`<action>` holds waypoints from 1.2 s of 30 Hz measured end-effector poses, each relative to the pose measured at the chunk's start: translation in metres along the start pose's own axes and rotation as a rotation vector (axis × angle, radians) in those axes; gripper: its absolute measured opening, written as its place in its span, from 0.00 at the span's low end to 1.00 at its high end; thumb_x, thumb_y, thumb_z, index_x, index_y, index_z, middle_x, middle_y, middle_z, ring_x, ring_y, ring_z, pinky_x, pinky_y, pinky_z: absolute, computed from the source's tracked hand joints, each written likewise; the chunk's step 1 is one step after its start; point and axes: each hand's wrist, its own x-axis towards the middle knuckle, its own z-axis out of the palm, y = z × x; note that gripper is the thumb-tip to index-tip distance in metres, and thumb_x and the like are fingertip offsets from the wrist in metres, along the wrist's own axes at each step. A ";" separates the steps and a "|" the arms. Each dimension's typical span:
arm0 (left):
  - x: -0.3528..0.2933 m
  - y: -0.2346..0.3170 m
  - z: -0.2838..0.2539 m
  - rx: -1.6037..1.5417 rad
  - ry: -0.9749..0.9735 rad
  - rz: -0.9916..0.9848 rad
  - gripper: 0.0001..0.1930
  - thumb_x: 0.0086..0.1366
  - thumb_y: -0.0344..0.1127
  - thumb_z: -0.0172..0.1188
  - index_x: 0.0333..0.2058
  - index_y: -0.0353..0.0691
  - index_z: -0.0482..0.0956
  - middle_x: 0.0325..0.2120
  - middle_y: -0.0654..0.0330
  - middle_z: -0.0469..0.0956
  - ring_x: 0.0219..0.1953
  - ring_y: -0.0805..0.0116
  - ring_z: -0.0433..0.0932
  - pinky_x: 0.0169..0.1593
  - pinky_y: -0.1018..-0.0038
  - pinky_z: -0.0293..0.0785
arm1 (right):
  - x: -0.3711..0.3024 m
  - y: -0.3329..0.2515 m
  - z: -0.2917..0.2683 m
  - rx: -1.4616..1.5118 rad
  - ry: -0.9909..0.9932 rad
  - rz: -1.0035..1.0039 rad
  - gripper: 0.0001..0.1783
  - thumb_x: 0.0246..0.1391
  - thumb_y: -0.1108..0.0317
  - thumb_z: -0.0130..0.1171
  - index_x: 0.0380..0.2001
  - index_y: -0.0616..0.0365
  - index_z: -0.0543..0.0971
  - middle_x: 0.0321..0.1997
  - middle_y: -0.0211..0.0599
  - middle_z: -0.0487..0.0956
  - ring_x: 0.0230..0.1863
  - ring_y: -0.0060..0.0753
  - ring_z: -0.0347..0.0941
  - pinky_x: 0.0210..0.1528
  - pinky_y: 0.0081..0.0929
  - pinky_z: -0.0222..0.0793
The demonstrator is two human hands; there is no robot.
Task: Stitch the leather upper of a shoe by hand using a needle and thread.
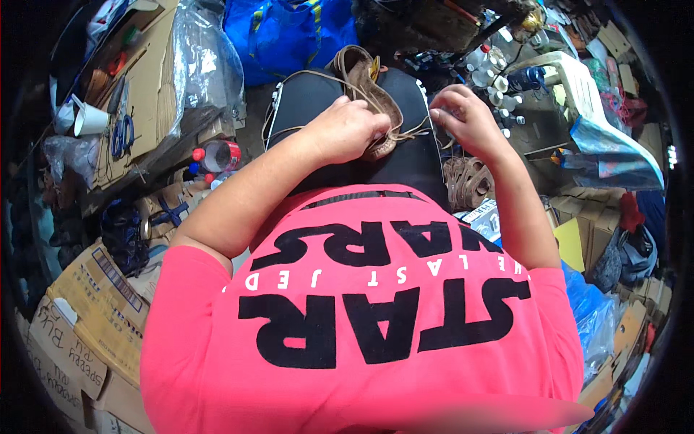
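A brown shoe (385,105) lies lengthwise across my lap, on my dark trousers. Its opening faces up, and a bit of yellow shows inside near the far end. My left hand (345,132) is closed over the shoe's left side, its fingers bent against the edge. Light tan cord (303,74) loops off the shoe to the left, and short strands stick out on the right, by my right hand. My right hand (466,119) is raised just right of the shoe, apart from it, with fingers curled together. Whatever they pinch is too small to make out.
Ahead stands a blue bag (289,43). Several plastic bottles (488,76) and a white plastic chair (578,83) are at the right. On the left, cardboard (148,94) holds blue-handled scissors (121,136) and a white cup (90,118). More brown footwear (468,181) lies by my right thigh.
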 end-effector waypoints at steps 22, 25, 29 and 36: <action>-0.053 -0.039 -0.058 -1.026 0.422 -0.198 0.09 0.62 0.37 0.59 0.30 0.35 0.77 0.32 0.62 0.78 0.36 0.74 0.76 0.43 0.76 0.71 | -0.014 -0.021 0.012 -0.258 -0.231 -0.291 0.05 0.51 0.72 0.52 0.31 0.51 0.76 0.27 0.38 0.78 0.36 0.42 0.75 0.45 0.41 0.61; -0.014 -0.028 -0.049 -1.597 0.433 0.055 0.11 0.66 0.38 0.52 0.33 0.36 0.77 0.35 0.57 0.77 0.44 0.60 0.78 0.51 0.66 0.72 | -0.013 -0.039 0.009 -0.419 -0.282 -0.279 0.10 0.49 0.74 0.49 0.33 0.49 0.77 0.27 0.39 0.79 0.36 0.42 0.76 0.46 0.42 0.60; 0.027 -0.005 -0.024 -0.818 0.234 -0.274 0.11 0.63 0.39 0.55 0.31 0.37 0.77 0.26 0.58 0.78 0.32 0.64 0.80 0.36 0.68 0.75 | -0.014 -0.056 0.004 -0.556 -0.343 -0.251 0.15 0.46 0.77 0.48 0.36 0.50 0.78 0.26 0.40 0.79 0.35 0.42 0.76 0.46 0.42 0.60; 0.043 -0.002 0.020 -0.157 0.097 -0.165 0.11 0.55 0.40 0.58 0.26 0.37 0.77 0.26 0.47 0.77 0.33 0.49 0.78 0.38 0.60 0.72 | -0.014 -0.062 0.013 -0.613 -0.434 -0.199 0.13 0.46 0.76 0.48 0.33 0.52 0.78 0.26 0.43 0.79 0.35 0.45 0.77 0.46 0.45 0.60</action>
